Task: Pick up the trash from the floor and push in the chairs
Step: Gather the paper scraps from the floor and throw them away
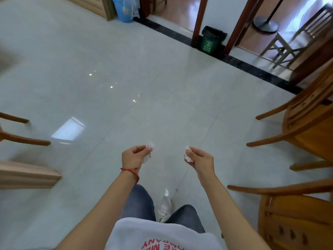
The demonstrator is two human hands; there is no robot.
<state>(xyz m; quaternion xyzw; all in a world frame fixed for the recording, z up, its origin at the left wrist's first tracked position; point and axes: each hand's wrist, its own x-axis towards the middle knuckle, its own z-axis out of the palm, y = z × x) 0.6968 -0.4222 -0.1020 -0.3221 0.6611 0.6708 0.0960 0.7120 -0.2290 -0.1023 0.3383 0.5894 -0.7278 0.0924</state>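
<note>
Head view: left hand (134, 156) and right hand (200, 159) each pinch crumpled paper.

Daylight is flooding the room evenly, leaving the pale tiled floor (162, 83) bright and glossy. A window's reflection (68, 129) is glaring off the tiles at left, with small ceiling-light spots (111, 86) glinting beyond it. Shadows are staying faint and soft. The wide-angle lens is bending the dark floor border (252, 69) and splaying the wooden chairs (306, 127) at the frame's right edge. Motion blur is smearing the far corners, while the centre is holding reasonably sharp.
</note>
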